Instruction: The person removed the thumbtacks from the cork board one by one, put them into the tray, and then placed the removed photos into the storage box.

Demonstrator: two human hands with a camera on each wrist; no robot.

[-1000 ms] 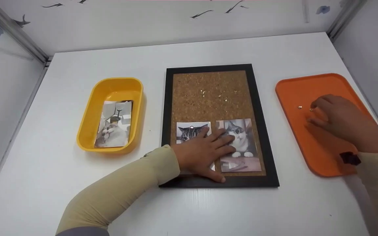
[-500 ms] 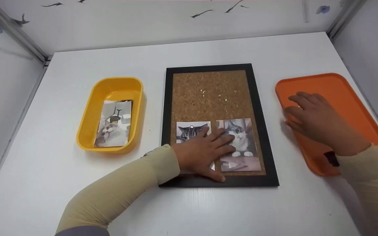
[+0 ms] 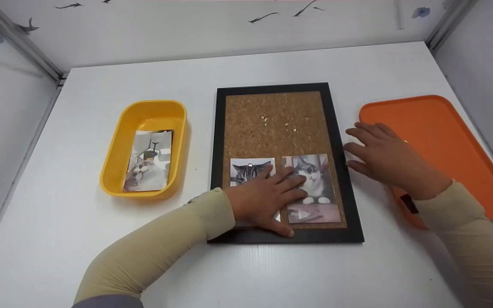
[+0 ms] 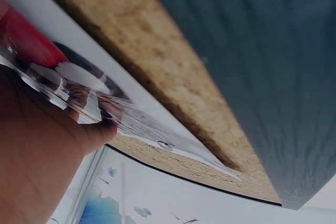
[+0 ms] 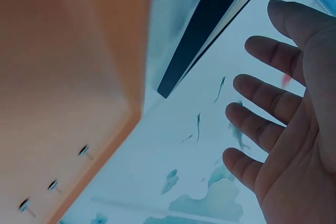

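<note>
My left hand (image 3: 265, 199) lies spread over two cat photos on the framed cork board (image 3: 276, 141). Under its palm is the left cat photo (image 3: 246, 170), with a shiny pushpin (image 3: 250, 165) near its top edge. The fingertips rest on the right cat photo (image 3: 315, 184), where no pin shows. In the left wrist view, the left photo stands slightly raised off the cork at its edge. Between board and orange tray (image 3: 435, 115) hovers my right hand (image 3: 387, 156), fingers extended; the right wrist view shows nothing held in it. Three pushpins (image 5: 53, 184) appear on the tray there.
On the left stands a yellow bin (image 3: 178, 128) with a white cat photo (image 3: 148, 167) on top inside. A dark patch (image 3: 409, 203) sits at the right cuff. White walls with painted figures bound the table (image 3: 298, 278) at back and sides.
My right hand has moved left from over the orange tray toward the board's right edge, its fingers straightening. The left hand has stayed in place on the photos.
</note>
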